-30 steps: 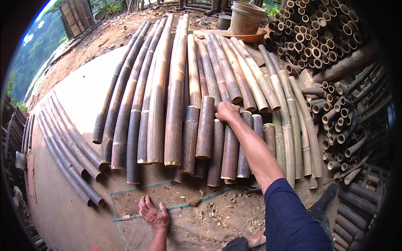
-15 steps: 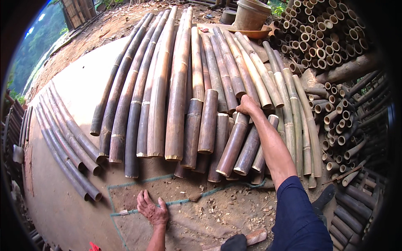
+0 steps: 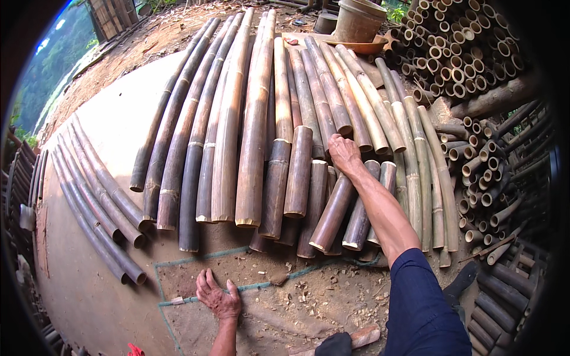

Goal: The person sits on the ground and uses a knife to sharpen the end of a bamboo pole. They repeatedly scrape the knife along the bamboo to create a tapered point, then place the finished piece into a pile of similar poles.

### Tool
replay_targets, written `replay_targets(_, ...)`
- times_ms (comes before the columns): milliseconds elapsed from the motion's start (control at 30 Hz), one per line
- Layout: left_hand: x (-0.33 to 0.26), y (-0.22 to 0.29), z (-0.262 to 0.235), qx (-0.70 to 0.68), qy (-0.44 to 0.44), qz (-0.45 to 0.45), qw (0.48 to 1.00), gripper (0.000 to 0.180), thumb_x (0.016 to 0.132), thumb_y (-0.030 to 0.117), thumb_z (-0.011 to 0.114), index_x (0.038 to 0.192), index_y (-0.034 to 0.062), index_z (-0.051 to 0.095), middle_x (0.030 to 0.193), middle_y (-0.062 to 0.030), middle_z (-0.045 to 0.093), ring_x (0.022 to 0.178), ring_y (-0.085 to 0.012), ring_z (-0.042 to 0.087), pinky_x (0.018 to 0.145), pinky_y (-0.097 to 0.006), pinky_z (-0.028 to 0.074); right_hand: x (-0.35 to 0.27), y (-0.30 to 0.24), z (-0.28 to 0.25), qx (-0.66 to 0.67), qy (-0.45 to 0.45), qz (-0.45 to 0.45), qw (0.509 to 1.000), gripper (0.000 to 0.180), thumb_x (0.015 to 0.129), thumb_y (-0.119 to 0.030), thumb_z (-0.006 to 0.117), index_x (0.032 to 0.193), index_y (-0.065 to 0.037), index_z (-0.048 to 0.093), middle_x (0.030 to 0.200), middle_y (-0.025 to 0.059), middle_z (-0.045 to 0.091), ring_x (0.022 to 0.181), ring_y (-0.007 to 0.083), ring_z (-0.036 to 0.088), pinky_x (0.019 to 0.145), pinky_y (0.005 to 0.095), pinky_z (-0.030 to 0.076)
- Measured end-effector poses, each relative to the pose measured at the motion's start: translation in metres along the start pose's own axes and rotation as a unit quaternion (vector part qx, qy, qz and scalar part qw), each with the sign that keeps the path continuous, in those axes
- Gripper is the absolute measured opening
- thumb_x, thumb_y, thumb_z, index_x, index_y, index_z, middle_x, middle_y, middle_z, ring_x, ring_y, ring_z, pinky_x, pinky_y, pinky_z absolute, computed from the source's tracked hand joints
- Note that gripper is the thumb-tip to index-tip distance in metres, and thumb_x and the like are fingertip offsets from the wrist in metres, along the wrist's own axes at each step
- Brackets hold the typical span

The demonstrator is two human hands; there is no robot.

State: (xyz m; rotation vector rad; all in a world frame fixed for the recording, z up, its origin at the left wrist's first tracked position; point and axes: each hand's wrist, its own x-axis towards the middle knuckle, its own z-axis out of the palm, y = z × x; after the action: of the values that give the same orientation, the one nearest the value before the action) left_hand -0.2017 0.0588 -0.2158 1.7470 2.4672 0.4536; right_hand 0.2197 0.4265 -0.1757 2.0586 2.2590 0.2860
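Long bamboo poles (image 3: 255, 118) lie side by side on the ground ahead of me, with shorter cut pieces at their near ends. My right hand (image 3: 344, 153) reaches forward and lies palm down on the upper end of a short brown bamboo piece (image 3: 329, 216), fingers curled over it. That piece lies slanted against another short piece (image 3: 361, 219). My left hand (image 3: 217, 295) is pressed flat on the dirt-covered mat (image 3: 285, 308) in front of the poles, fingers spread and holding nothing.
A tall stack of bamboo tubes with open ends (image 3: 469, 59) fills the right side. A clay pot on a shallow dish (image 3: 356, 21) stands at the back. Thin dark poles (image 3: 95, 202) lie fanned out on the left. A wooden handle (image 3: 363, 336) lies by my knee.
My right hand moved right along the short pieces, and the brown piece under it has swung into a slant. My left hand stayed flat on the ground.
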Motion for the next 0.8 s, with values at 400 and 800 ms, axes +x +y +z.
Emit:
replay_targets(400,-0.001,-0.005,0.001,0.004,0.007,-0.006,1.000,0.076,0.084,0.032,0.067,0.151,0.0065,0.042,0.156,-0.0170,0.040,0.149,-0.0390,0.032,0.123,-0.056,0.021,-0.032,-0.012,-0.094,0.932,-0.122,0.136,0.314,0.035,0.095,-0.036,0.072,0.103,-0.002,0.069,0.087,0.0124,0.072,0.075,0.0230,0.071,0.077,0.0519,0.064)
replay_targets(800,-0.004,-0.001,-0.001,0.006,0.016,-0.013,1.000,0.076,0.083,0.034,0.066,0.150,0.0059,0.044,0.157,-0.0166,0.040,0.150,-0.0376,0.032,0.123,-0.056,0.020,-0.200,-0.026,-0.099,0.917,-0.011,0.128,0.377,0.071,0.081,-0.033,0.083,0.134,0.002,0.050,0.108,0.0159,0.068,0.096,0.0243,0.072,0.088,0.0431,0.064)
